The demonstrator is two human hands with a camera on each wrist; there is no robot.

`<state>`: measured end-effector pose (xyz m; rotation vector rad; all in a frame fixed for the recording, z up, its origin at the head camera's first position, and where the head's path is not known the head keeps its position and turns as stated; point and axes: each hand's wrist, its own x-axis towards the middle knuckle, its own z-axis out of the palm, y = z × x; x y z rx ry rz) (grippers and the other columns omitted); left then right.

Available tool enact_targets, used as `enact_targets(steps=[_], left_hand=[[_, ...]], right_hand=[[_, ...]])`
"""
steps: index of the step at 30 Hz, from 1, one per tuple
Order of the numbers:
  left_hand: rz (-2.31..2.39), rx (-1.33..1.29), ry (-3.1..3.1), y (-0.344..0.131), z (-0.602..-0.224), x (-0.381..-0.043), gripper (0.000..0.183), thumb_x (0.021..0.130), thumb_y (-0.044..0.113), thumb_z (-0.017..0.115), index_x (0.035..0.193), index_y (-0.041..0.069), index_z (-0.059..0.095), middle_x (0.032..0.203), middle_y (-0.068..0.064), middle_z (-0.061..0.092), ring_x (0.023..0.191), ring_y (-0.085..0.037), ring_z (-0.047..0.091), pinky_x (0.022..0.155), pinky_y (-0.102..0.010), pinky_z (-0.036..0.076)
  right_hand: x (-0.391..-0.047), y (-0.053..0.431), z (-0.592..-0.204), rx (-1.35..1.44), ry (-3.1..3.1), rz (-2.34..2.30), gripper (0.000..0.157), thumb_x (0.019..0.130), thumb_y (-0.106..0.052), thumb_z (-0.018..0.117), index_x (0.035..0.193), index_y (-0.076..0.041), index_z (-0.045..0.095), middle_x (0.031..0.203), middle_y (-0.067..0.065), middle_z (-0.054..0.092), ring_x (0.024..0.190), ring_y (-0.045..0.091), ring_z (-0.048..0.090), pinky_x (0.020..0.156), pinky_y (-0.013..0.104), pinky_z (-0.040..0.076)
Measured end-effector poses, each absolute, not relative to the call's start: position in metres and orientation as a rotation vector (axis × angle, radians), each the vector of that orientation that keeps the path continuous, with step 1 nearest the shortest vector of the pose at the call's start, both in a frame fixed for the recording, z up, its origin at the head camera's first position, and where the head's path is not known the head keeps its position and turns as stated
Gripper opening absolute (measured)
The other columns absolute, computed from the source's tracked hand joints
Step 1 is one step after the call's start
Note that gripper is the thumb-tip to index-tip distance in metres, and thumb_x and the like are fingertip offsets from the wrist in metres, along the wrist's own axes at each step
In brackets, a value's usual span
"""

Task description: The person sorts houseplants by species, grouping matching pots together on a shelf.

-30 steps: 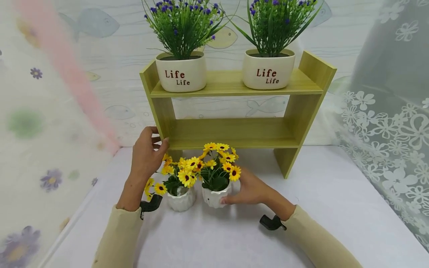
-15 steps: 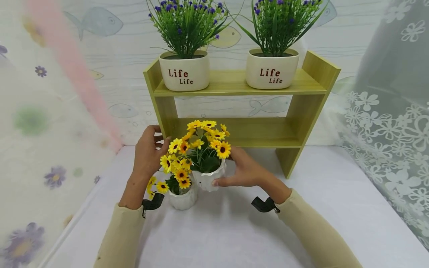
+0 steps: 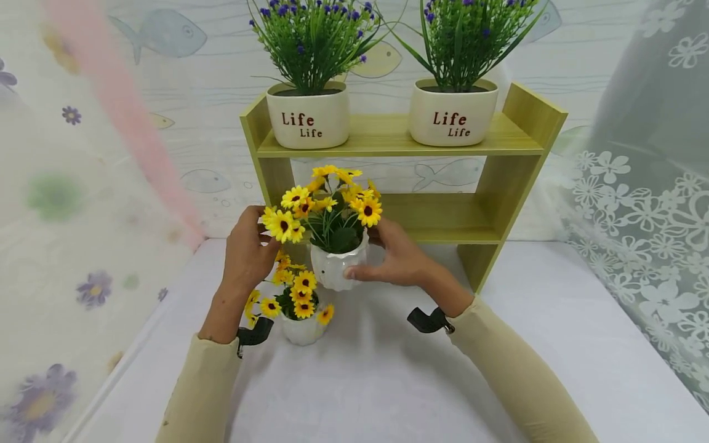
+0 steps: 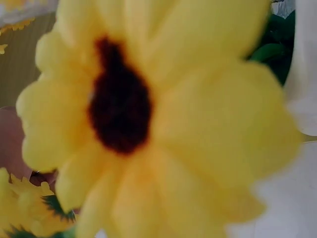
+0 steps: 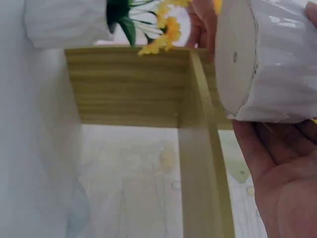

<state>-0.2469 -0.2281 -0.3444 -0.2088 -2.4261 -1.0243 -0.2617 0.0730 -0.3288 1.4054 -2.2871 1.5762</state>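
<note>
My right hand (image 3: pixel 396 255) grips a white ridged flowerpot (image 3: pixel 338 264) with yellow artificial sunflowers (image 3: pixel 332 203). The pot is up off the table, in front of the lower board of a wooden shelf (image 3: pixel 437 218). Its flat underside shows in the right wrist view, where the right hand (image 5: pixel 292 183) supports its side. At the shelf's left side panel, my left hand (image 3: pixel 246 252) holds the edge, its fingers partly hidden. A second white pot (image 3: pixel 303 330) of sunflowers stands on the table below. One blurred sunflower (image 4: pixel 148 114) fills most of the left wrist view.
Two cream planters (image 3: pixel 308 120) marked "Life", with purple flowers, stand on the top board; the right planter (image 3: pixel 453 117) is near the other end. A white cloth (image 3: pixel 354 387) covers the table. Patterned curtains (image 3: pixel 653 203) hang at the sides.
The right hand has lifted the pot of sunflowers from the table, up and slightly left, to the height of the lower board. The left hand stays at the shelf's side.
</note>
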Motion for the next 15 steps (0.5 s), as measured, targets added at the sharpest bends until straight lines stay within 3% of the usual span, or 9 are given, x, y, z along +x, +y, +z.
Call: enact_targets(steps=[6, 15], left_hand=[[-1.031, -0.236, -2.402, -0.229, -0.344, -0.247, 0.04, 0.106, 0.02, 0.066, 0.138, 0.0, 0.051, 0.138, -0.02, 0.059, 0.119, -0.042, 0.07, 0.092, -0.055, 0.063], [-1.034, -0.256, -2.379, -0.228, -0.345, -0.248, 0.04, 0.106, 0.019, 0.066, 0.138, 0.0, 0.051, 0.138, -0.02, 0.059, 0.118, -0.041, 0.071, 0.09, -0.053, 0.064]], right_hand=[[-0.275, 0.067, -0.318, 1.307, -2.281, 1.599, 0.091, 0.08, -0.024, 0.093, 0.155, -0.006, 0.045, 0.145, 0.009, 0.062, 0.131, 0.024, 0.062, 0.113, 0.044, 0.052], [-0.292, 0.057, -0.315, 1.16, -2.382, 1.566, 0.088, 0.083, -0.022, 0.091, 0.156, -0.009, 0.045, 0.146, 0.005, 0.06, 0.13, 0.021, 0.063, 0.113, 0.039, 0.052]])
